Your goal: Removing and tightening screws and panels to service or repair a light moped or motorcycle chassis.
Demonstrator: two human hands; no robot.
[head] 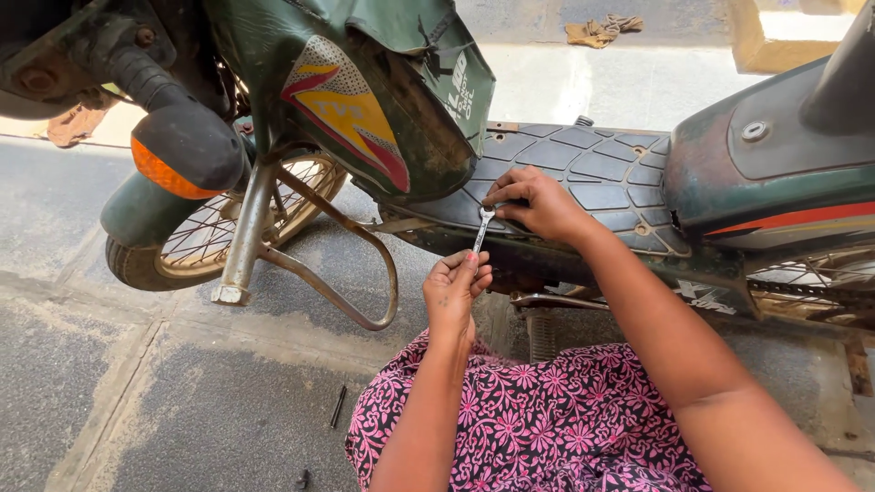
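A small silver spanner (480,231) stands nearly upright against the edge of a green moped's black footboard (583,173). My left hand (456,290) grips its lower end with closed fingers. My right hand (538,202) pinches the spanner's upper ring end, fingers pressed to the footboard's front edge where the head meets the moped's body. Both arms reach forward over my lap, which is covered by pink flowered cloth (538,419).
The moped's front wheel (219,228), metal leg guard (346,273), orange indicator (169,173) and torn green front panel (365,100) fill the left. A small dark bolt (338,406) lies on the concrete ground. A rag (597,30) lies beyond the moped.
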